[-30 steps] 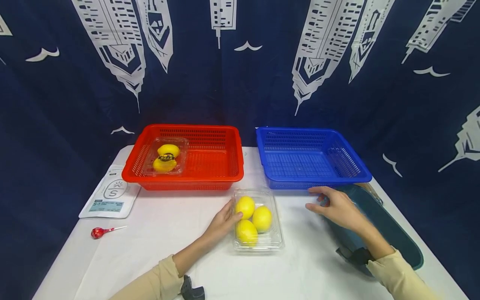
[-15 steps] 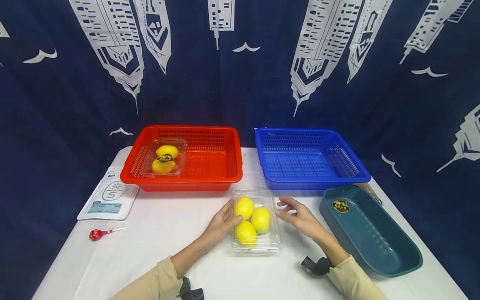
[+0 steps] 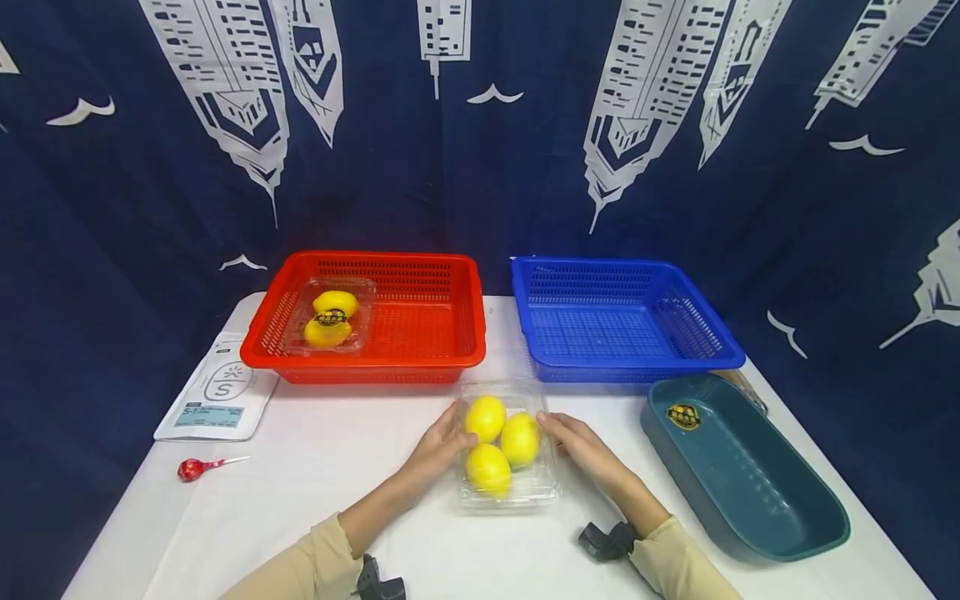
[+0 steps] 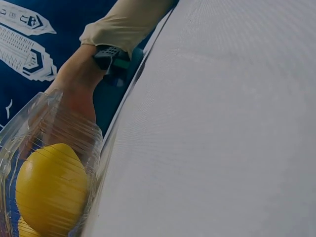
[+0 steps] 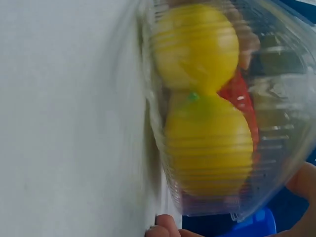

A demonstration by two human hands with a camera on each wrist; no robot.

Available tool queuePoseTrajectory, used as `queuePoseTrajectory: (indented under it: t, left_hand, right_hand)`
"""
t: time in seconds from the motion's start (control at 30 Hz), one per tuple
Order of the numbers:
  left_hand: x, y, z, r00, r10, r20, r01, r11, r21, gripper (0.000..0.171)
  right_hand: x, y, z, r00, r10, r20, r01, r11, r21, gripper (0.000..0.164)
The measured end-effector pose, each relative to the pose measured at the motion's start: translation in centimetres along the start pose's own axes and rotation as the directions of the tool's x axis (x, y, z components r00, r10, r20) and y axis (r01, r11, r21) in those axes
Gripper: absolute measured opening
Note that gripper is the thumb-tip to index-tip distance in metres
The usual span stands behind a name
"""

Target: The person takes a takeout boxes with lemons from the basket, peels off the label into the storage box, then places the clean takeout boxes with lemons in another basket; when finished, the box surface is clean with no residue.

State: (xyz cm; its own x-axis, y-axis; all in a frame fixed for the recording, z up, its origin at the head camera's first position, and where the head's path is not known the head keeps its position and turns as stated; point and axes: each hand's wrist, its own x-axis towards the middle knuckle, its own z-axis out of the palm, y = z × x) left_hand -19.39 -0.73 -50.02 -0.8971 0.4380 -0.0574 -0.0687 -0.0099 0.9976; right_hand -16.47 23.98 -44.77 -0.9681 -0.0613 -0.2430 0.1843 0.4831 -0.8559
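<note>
A clear plastic clamshell box [image 3: 538,487] with three lemons [image 3: 489,472] is at the middle front of the white table. My left hand [image 3: 435,448] holds its left side, the thumb lying over the top edge. On the opposite side my right hand [image 3: 583,448] grips the box, thumb at the upper right edge. The left wrist view shows a lemon [image 4: 52,190] through the ribbed wall, with the right forearm beyond. In the right wrist view, the right thumb [image 5: 303,185] and fingertips lie around the box's end, two lemons showing inside.
A red basket [image 3: 375,373] at back left contains another clear box [image 3: 363,293] of lemons with a black-gold label. Beside it stands a blue basket [image 3: 637,371]. At right is a teal tub [image 3: 757,483] with a black-gold sticker [image 3: 683,417] inside. A white pouch [image 3: 217,392] and red lollipop [image 3: 191,470] lie left.
My right hand has come from over the teal tub leftward to the box's right side and now holds it. The box has shifted slightly left; the left hand keeps its hold.
</note>
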Motion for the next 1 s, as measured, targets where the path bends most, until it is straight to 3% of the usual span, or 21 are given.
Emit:
queuePoseTrajectory:
  t: [0.2, 0.4, 0.7, 1.0]
  left_hand:
    - [0.1, 0.2, 0.1, 1.0, -0.002, -0.005, 0.002, 1.0, -0.002, 0.08]
    - [-0.3, 0.3, 0.1, 1.0, 0.006, -0.005, -0.006, 1.0, 0.0, 0.079]
    - [-0.4, 0.0, 0.1, 0.999, 0.015, 0.048, -0.015, 1.0, -0.003, 0.079]
    - [-0.4, 0.3, 0.1, 0.999, -0.001, 0.045, -0.001, 0.999, 0.039, 0.08]
  right_hand:
    - [0.0, 0.5, 0.9, 0.998, -0.057, 0.02, 0.054, 0.99, 0.131, 0.068]
    - [-0.3, 1.2, 1.4, 0.986, -0.148, 0.072, 0.131, 0.971, 0.201, 0.061]
    - [-0.3, 2.0, 1.5, 0.991, -0.116, -0.067, 0.126, 0.974, 0.189, 0.065]
    - [-0.2, 2.0, 1.6, 0.989, -0.107, -0.103, 0.12, 0.984, 0.133, 0.064]
